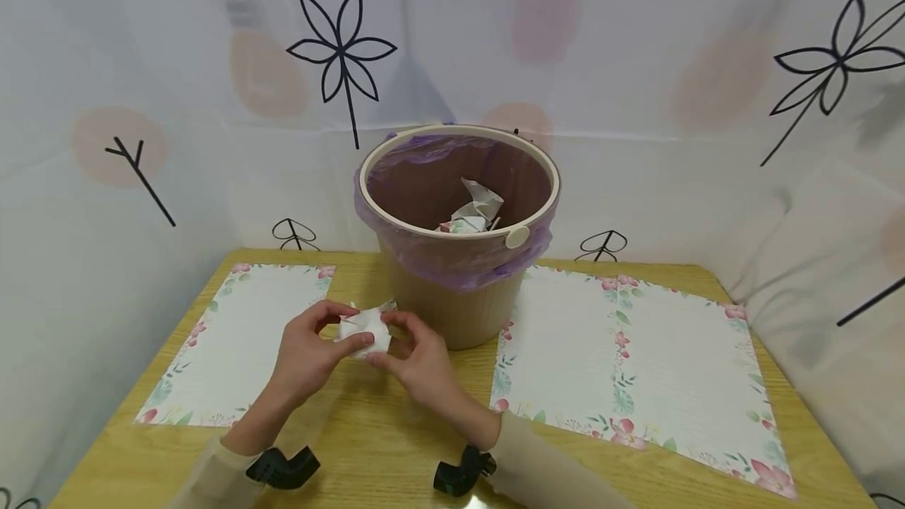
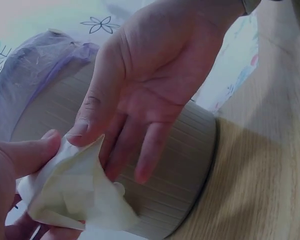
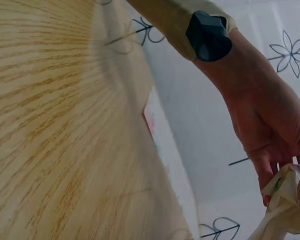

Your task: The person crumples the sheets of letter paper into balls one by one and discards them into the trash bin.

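Between both hands is a crumpled piece of white paper (image 1: 364, 328), held over the table in front of the bin. My left hand (image 1: 306, 350) pinches its left side, thumb across the front. On the other side, my right hand (image 1: 422, 360) grips the paper between thumb and fingers. Seen from the left wrist, the paper (image 2: 75, 192) has a folded, pointed edge under the right thumb, and the right hand's (image 2: 155, 75) outer fingers extend past it. The right wrist view catches the paper (image 3: 285, 205) at its lower right corner, with the left hand (image 3: 267, 115) above it.
A beige bin (image 1: 452, 305) with a purple liner (image 1: 459, 261) stands behind the hands, crumpled paper (image 1: 475, 206) inside. One flower-bordered sheet (image 1: 247, 336) lies at left and two more sheets (image 1: 566, 352) lie side by side at right. A patterned cloth (image 1: 636, 100) hangs behind the wooden table (image 1: 368, 446).
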`<state>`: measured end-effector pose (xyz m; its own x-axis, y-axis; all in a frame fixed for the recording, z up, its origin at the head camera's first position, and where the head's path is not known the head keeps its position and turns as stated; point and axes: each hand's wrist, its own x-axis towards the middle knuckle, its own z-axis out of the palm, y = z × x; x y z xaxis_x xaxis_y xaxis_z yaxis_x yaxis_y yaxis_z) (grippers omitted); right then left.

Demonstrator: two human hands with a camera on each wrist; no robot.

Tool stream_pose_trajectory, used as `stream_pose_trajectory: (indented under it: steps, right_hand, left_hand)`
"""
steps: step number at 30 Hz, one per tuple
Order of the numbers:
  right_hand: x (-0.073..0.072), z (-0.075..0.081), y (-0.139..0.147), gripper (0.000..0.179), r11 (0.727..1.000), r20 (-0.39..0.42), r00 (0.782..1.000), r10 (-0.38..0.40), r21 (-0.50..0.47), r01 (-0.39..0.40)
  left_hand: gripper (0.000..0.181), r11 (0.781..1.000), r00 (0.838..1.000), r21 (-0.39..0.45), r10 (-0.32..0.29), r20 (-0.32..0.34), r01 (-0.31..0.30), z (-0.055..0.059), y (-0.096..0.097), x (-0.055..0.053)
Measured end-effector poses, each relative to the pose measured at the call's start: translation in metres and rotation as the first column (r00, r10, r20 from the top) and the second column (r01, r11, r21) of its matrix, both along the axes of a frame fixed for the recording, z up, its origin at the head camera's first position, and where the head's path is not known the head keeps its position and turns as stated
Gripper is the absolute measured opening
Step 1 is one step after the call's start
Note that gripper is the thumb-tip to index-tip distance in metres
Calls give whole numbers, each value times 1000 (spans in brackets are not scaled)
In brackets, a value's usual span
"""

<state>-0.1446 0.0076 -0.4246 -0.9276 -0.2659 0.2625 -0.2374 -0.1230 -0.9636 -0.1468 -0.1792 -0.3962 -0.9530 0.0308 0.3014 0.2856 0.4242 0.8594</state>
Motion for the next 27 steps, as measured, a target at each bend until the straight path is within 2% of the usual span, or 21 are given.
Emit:
stream_pose_trajectory:
  steps: [4,6,8,11,13,15,18,22,27]
  right_hand:
    - [0,0,-1,54,993,-44,995,-90,77,93]
    - [-1,0,-1,57,984,-41,992,-118,128,122]
    - [-2,0,-1,62,991,-1,996,-84,108,84]
    - [-5,1,0,71,1000,85,996,26,-11,-26]
    - [-6,2,1,76,990,124,987,106,-110,-93]
    - [-8,3,2,79,979,135,979,152,-160,-130]
    - [-9,5,3,79,972,123,975,186,-169,-164]
    - [-10,6,5,78,969,103,969,226,-130,-212]
    - [-10,7,5,71,969,50,969,241,-73,-237]
  left_hand:
    - [35,999,999,37,36,-32,-35,4,0,1]
    - [35,997,999,62,38,-35,-36,5,0,2]
    - [34,995,999,99,29,-30,-26,6,0,1]
    - [34,988,1000,153,-1,-16,3,5,-1,0]
    - [32,978,1000,206,-18,0,18,4,-1,-1]
    - [30,967,999,251,-41,18,35,3,-1,-2]
    - [26,944,995,321,-88,38,72,1,-2,-4]
    - [27,921,986,367,-161,52,131,-1,-4,-6]
    - [34,887,968,433,-228,106,161,-1,-4,-7]
